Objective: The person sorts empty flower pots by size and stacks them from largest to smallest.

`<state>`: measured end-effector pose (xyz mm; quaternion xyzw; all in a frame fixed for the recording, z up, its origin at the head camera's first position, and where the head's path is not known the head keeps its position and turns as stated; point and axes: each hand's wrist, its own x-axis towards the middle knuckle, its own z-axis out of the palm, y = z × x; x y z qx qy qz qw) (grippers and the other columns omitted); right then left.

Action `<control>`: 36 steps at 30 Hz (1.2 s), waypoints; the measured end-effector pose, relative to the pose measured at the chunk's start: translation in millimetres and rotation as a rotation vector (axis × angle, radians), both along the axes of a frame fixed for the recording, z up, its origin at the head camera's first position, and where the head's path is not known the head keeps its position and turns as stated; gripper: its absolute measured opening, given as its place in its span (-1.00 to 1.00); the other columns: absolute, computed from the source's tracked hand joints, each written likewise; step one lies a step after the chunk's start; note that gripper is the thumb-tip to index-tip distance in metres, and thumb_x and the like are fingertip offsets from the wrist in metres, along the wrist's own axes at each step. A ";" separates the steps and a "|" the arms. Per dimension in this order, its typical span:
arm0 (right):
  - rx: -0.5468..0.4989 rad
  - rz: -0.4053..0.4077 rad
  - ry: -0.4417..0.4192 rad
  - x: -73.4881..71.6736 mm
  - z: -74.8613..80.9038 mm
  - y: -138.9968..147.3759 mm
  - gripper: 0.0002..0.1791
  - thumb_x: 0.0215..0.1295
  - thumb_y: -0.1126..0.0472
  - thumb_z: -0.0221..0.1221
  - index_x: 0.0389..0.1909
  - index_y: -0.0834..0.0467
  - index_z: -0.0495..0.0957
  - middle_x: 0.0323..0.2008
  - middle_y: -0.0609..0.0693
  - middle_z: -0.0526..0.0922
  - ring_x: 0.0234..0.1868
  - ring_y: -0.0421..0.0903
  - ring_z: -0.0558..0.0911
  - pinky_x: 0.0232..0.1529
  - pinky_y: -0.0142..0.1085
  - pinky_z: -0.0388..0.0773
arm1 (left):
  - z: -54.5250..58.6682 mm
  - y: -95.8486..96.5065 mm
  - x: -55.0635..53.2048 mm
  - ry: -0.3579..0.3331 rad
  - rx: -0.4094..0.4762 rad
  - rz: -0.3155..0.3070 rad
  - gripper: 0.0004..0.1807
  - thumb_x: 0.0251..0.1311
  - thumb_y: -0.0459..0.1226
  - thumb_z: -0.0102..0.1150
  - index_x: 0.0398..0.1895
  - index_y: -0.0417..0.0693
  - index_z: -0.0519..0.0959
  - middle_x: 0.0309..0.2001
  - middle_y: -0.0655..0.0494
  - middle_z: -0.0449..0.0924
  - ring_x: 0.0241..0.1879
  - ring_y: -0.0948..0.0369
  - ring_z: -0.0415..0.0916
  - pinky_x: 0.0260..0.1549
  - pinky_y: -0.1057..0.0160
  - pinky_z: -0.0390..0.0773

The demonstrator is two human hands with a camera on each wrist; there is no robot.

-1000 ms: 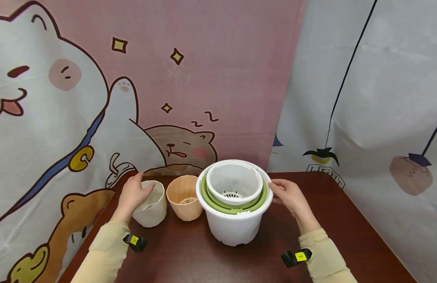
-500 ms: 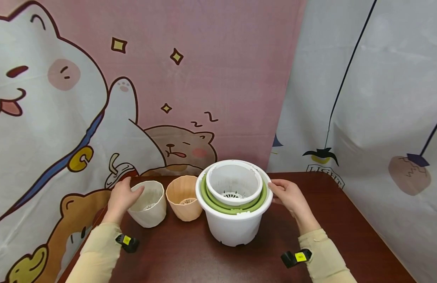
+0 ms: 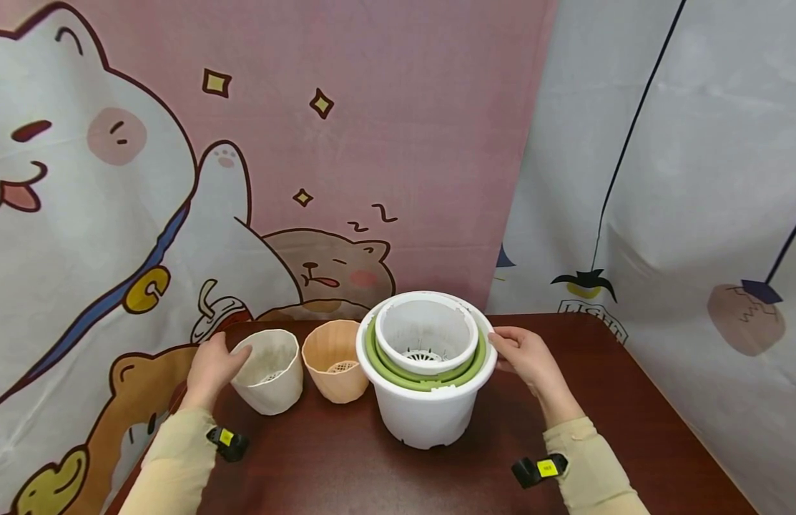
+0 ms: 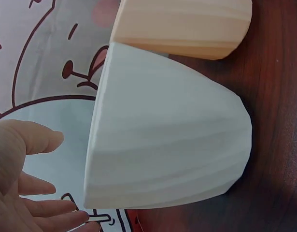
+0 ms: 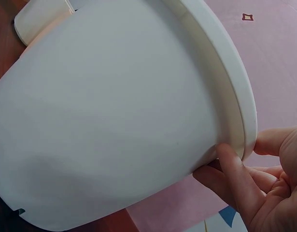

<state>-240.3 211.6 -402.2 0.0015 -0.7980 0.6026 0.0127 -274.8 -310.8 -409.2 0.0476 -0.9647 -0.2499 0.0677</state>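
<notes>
In the head view, a large white flowerpot (image 3: 426, 418) stands on the table. Nested inside it are a green pot (image 3: 400, 377) and a smaller white pot (image 3: 428, 322) with a slotted bottom. My right hand (image 3: 531, 361) pinches the large pot's rim on its right side; the right wrist view shows fingers beneath the lip and the thumb against its outer edge. To the left, a ribbed off-white pot (image 3: 272, 393) stands beside a peach pot (image 3: 340, 383). Next to the off-white pot's left rim is my left hand (image 3: 211, 370), fingers loosely spread, apart from the pot in the left wrist view.
The dark reddish-brown table (image 3: 333, 472) reaches back to a printed cartoon curtain (image 3: 436, 179). Another light curtain (image 3: 694, 214) hangs along the right side. The peach pot stands close between the off-white pot and the large white pot.
My left hand has moved left, off the off-white pot's rim, to just beside it. That pot's left side now shows more fully. The right hand and nested pots have stayed put.
</notes>
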 end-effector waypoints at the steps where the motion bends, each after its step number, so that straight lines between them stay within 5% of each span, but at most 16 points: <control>1: -0.001 -0.001 -0.001 0.3 0.1 -0.2 -0.47 0.46 0.16 0.13 0.24 0.49 0.37 0.04 0.36 0.59 -0.24 -0.11 0.68 -0.23 -0.27 0.68 | -0.9 -0.6 0.0 -0.008 0.002 0.005 -0.15 0.32 -0.08 0.10 0.32 -0.70 0.10 0.24 -0.68 0.18 0.21 -0.47 0.22 0.15 -0.35 0.30; 25: 0.009 -0.012 -0.012 -1.3 -1.3 1.1 -0.47 0.45 0.14 0.14 0.23 0.47 0.39 0.07 0.37 0.58 -0.21 -0.11 0.69 -0.17 -0.24 0.67 | -19.8 -2.4 -5.3 -0.103 0.050 0.044 -0.30 0.33 -0.15 0.00 0.22 -0.69 0.22 0.19 -0.67 0.25 0.14 -0.44 0.32 0.12 -0.30 0.38; 33: 0.002 -0.016 -0.014 -1.3 -2.0 0.7 -0.47 0.45 0.14 0.14 0.23 0.47 0.40 0.05 0.37 0.59 -0.19 -0.04 0.69 -0.16 -0.20 0.67 | -22.9 -4.3 -3.9 -0.089 0.081 0.073 -0.61 0.14 -0.31 -0.08 -0.13 -0.57 0.41 -0.23 -0.47 0.52 -0.50 -0.10 0.55 -0.56 0.05 0.58; 36: 0.002 -0.016 -0.015 -1.4 -2.3 0.4 -0.47 0.45 0.14 0.15 0.22 0.47 0.40 0.05 0.37 0.59 -0.19 -0.03 0.69 -0.16 -0.20 0.67 | -24.7 -5.2 -2.2 -0.107 0.131 0.092 -0.64 0.09 -0.36 -0.10 -0.13 -0.54 0.41 -0.24 -0.47 0.52 -0.61 -0.06 0.59 -0.69 0.13 0.59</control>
